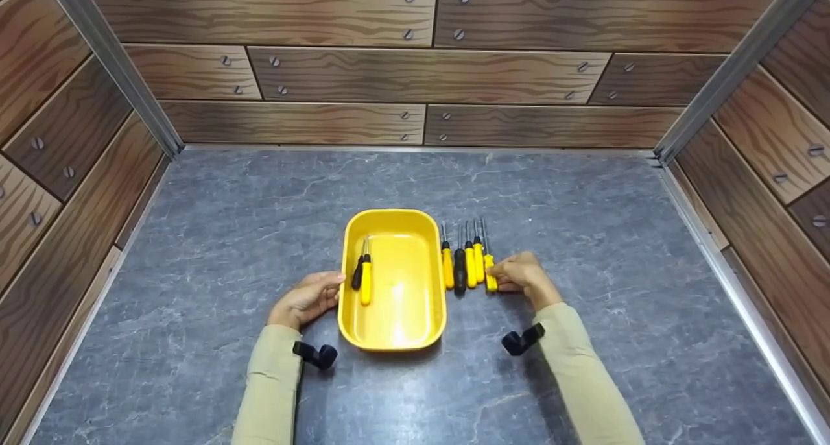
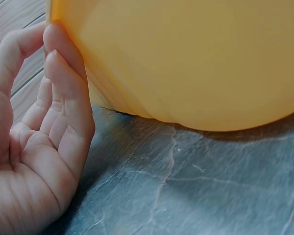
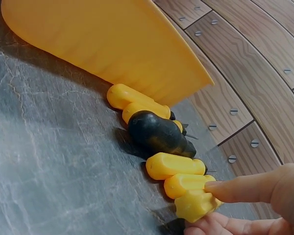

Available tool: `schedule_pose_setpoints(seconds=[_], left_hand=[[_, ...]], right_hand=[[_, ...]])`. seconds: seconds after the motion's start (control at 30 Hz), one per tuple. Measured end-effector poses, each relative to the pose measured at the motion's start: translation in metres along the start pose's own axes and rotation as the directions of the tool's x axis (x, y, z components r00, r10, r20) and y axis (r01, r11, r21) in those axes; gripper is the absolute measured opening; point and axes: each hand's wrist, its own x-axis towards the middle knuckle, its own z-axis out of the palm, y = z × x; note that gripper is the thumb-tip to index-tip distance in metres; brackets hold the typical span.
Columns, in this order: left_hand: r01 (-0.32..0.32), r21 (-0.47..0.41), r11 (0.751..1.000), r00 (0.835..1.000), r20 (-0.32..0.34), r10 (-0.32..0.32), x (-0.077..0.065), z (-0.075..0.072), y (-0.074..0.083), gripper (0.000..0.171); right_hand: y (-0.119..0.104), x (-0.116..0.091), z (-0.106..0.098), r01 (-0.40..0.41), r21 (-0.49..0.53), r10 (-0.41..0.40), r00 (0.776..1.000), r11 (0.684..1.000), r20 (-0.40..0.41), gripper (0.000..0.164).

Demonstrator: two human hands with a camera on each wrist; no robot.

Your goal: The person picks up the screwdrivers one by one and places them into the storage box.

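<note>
A yellow plastic tray [image 1: 392, 346] sits on the tabletop with a black-handled screwdriver [image 1: 357, 275] and a yellow-handled screwdriver [image 1: 366, 283] lying inside, near its left wall. My left hand [image 1: 310, 297] pinches the tray's left rim; the left wrist view shows fingertips on the wall [image 2: 186, 58]. To the tray's right, several screwdrivers lie side by side, with yellow handles [image 3: 174, 166] and one black handle [image 3: 157, 134]. My right hand [image 1: 524, 276] pinches the handle of the rightmost yellow screwdriver [image 3: 193, 206] between thumb and fingers. Its shaft points away from me.
The grey marble-patterned tabletop [image 1: 246, 192] is enclosed by wood-patterned panels [image 1: 428, 75] at the back and both sides. Metal corner posts [image 1: 117, 62] stand at the back left and back right. Each sleeve carries a small black wrist camera [image 1: 316, 355].
</note>
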Motion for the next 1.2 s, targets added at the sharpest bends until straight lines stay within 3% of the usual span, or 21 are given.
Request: schedule_pose_setpoints(seconds=[0.33, 0.63, 0.83, 1.2], left_hand=[[0.002, 0.001, 1.000, 1.000, 0.002, -0.002, 0.000, 0.000, 0.000, 0.021], [0.003, 0.006, 1.000, 1.000, 0.000, -0.003, 0.000, 0.001, 0.001, 0.022], [0.005, 0.010, 1.000, 1.000, -0.005, -0.005, 0.000, 0.000, -0.001, 0.023], [0.003, 0.014, 1.000, 1.000, -0.003, -0.003, 0.000, 0.001, 0.000, 0.020]], right_hand=[[-0.001, -0.002, 0.000, 0.018, 0.024, -0.019, 0.999, 1.000, 0.037, 0.025], [-0.004, -0.006, 0.001, 0.016, -0.023, -0.016, 1.000, 1.000, 0.017, 0.035], [-0.005, -0.009, 0.003, 0.026, -0.024, -0.026, 0.999, 0.999, 0.019, 0.033], [-0.007, -0.012, 0.006, 0.051, 0.035, -0.053, 0.998, 0.998, 0.033, 0.035]])
